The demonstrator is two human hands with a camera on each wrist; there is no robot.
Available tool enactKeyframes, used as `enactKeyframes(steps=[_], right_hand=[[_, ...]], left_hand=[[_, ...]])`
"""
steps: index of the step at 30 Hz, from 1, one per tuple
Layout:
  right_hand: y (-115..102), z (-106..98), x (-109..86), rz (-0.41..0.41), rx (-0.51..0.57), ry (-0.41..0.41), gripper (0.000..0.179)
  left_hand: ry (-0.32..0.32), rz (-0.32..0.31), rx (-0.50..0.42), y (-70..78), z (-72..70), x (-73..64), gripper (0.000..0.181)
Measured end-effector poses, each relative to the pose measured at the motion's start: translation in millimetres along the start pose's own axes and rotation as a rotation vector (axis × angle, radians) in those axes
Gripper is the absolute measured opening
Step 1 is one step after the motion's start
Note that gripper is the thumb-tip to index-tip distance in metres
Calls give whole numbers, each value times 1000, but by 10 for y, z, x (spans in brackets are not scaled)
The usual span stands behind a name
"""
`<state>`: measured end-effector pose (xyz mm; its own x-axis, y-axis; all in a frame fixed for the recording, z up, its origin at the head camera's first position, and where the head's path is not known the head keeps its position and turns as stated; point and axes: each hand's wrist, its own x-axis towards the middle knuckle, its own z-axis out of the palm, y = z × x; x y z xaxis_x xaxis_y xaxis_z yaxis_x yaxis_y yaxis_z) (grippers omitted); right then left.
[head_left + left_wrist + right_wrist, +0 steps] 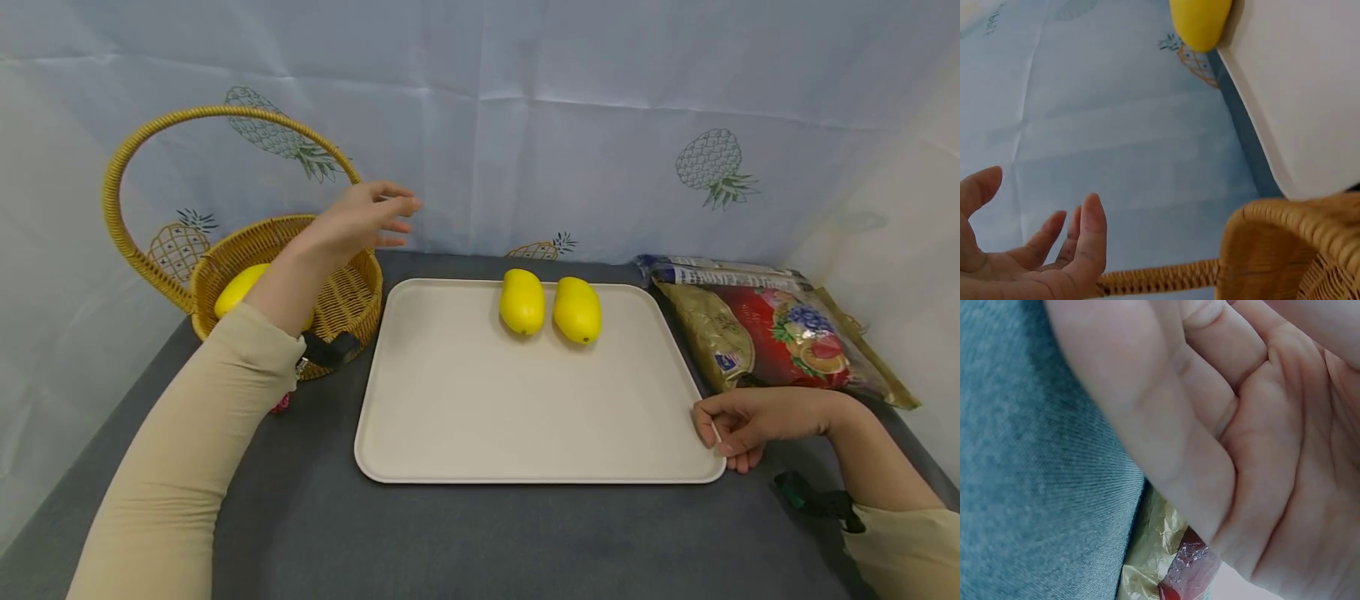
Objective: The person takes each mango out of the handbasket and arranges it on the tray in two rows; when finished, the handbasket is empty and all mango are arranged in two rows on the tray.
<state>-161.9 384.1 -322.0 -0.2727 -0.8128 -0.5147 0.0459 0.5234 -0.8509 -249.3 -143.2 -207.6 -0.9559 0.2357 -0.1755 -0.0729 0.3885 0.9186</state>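
My left hand [367, 218] hovers over the far right rim of a yellow wicker basket [369, 279], its fingers loosely bent and nothing between them. Inside the basket shows a yellow oval fruit [238, 288], partly covered by my left forearm. On a beige rectangular tray [480, 400] lie two more such fruits, the left one [522, 302] and the right one [577, 310], side by side near the far edge. My right hand [750, 423] grips the tray's rim at the near right corner with curled fingers; the right wrist view shows its palm and folded fingers [1166, 425].
A gold and red food bag [787, 329] lies right of the tray, close to my right hand. The basket's tall handle [112, 192] arches up on the left. Behind the dark grey table [480, 542] hangs a pale cloth [480, 150] with pineapple prints.
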Motion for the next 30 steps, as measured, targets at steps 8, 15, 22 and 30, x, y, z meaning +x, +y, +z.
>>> enactKeyframes(steps=[8, 15, 22, 30], right_hand=[[25, -2, 0, -32, 8, -16, 9], [35, -9, 0, -30, 5, -17, 9], [38, -6, -2, -25, 9, -12, 9], [37, -2, 0, -14, -8, 6, 8]], left_hand=[[83, -42, 55, -123, -506, -131, 68], [132, -123, 69, -427, -863, -150, 79], [218, -175, 94, -684, -1089, -161, 83], [319, -262, 14, -891, -1268, -132, 86]])
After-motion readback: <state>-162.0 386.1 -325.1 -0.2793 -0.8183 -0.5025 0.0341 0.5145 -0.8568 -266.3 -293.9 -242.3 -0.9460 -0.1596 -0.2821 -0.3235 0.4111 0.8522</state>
